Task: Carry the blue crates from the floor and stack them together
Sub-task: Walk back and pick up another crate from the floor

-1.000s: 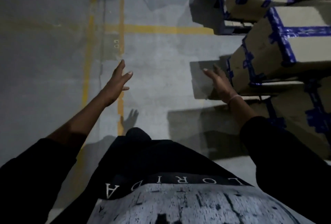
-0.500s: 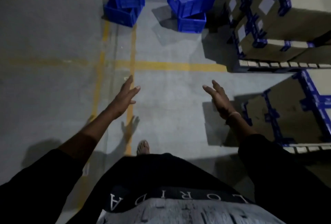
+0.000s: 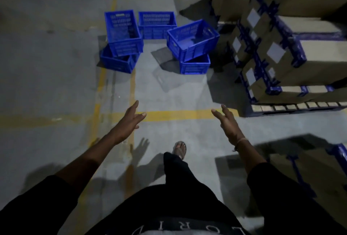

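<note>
Ahead, slatted blue plastic crates (image 3: 155,41); smooth grey floor (image 3: 47,65).

5 blue slatted crates (image 3: 157,41) on floor, 2 skewed atop others, 1 single at back, all upright

The place is a warehouse or storage hall. The concrete floor (image 3: 56,65) is bare and grey, marked with worn yellow painted lines (image 3: 174,115) that cross at right angles, as aisle or bay markings do. Along the right side, cardboard boxes (image 3: 293,60) sealed with blue tape stand stacked on a pallet (image 3: 298,106) (each carton bears a pale label). Blue plastic crates (image 3: 191,39) with slotted walls sit loose on the floor nearby, some resting on others. The lighting is dim.
</note>
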Demonstrator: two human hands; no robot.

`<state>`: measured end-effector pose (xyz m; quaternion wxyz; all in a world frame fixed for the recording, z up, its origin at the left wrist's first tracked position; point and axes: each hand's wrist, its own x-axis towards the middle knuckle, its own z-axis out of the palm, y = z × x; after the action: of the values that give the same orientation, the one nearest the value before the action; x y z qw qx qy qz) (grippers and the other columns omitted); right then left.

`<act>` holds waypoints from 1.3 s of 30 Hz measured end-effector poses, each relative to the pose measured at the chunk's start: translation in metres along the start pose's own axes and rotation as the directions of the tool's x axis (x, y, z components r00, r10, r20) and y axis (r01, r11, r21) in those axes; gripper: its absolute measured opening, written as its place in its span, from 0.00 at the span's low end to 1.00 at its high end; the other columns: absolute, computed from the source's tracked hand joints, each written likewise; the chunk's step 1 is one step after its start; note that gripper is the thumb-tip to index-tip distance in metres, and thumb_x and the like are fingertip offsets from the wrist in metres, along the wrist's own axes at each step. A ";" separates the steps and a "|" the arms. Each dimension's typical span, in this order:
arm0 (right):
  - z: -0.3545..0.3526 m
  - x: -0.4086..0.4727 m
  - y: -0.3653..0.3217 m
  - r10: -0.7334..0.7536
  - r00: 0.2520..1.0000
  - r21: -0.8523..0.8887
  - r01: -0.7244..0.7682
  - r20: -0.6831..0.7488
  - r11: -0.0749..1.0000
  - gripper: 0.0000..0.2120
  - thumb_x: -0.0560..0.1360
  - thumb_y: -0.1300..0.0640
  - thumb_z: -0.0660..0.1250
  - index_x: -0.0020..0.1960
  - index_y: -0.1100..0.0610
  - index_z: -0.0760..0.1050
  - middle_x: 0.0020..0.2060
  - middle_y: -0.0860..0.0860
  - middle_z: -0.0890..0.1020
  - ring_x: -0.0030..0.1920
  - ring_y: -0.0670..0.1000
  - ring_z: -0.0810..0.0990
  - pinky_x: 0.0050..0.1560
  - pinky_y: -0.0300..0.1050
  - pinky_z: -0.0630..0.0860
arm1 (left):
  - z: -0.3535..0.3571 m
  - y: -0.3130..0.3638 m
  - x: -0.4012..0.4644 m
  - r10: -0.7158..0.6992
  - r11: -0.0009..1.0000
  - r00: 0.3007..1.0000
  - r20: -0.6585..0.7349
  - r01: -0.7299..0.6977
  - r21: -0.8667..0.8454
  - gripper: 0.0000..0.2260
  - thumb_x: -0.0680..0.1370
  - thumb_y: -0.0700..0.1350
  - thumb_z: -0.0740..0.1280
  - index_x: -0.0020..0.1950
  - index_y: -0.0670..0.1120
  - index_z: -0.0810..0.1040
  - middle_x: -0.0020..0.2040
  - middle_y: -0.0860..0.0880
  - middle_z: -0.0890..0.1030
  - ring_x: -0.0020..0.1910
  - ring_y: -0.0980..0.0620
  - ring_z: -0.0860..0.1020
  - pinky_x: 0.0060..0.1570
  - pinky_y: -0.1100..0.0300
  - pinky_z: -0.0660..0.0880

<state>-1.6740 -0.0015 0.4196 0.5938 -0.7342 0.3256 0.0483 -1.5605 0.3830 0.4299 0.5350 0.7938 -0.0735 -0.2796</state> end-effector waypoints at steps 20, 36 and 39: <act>-0.036 0.401 -0.253 -0.025 0.999 -0.184 0.019 -0.032 0.983 0.38 0.75 0.35 0.69 0.80 0.45 0.60 0.81 0.51 0.58 0.79 0.54 0.59 0.75 0.52 0.58 | -0.040 0.168 0.433 -0.010 0.998 0.999 0.050 0.013 -0.058 0.33 0.83 0.57 0.63 0.83 0.58 0.49 0.83 0.57 0.51 0.74 0.54 0.65 0.64 0.54 0.73; -0.023 0.713 -0.363 0.033 0.999 -0.182 -0.032 0.000 0.983 0.41 0.67 0.27 0.72 0.76 0.38 0.65 0.72 0.46 0.70 0.69 0.51 0.74 0.71 0.57 0.71 | -0.108 0.247 0.757 -0.069 0.998 0.986 0.151 0.066 0.022 0.37 0.81 0.56 0.67 0.84 0.55 0.49 0.83 0.51 0.51 0.77 0.49 0.64 0.69 0.49 0.72; -0.052 0.801 -0.335 0.051 0.997 -0.222 -0.036 0.061 0.974 0.42 0.64 0.24 0.72 0.74 0.34 0.65 0.71 0.46 0.73 0.67 0.52 0.77 0.68 0.57 0.74 | -0.105 0.254 0.792 -0.102 0.995 0.987 0.126 0.099 0.030 0.38 0.80 0.58 0.67 0.84 0.56 0.49 0.83 0.54 0.50 0.78 0.49 0.63 0.73 0.44 0.70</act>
<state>-0.8842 -0.3578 0.3496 0.5178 -0.7863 0.3145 0.1215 -0.7997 0.0327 0.3950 0.5052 0.7833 -0.0707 -0.3553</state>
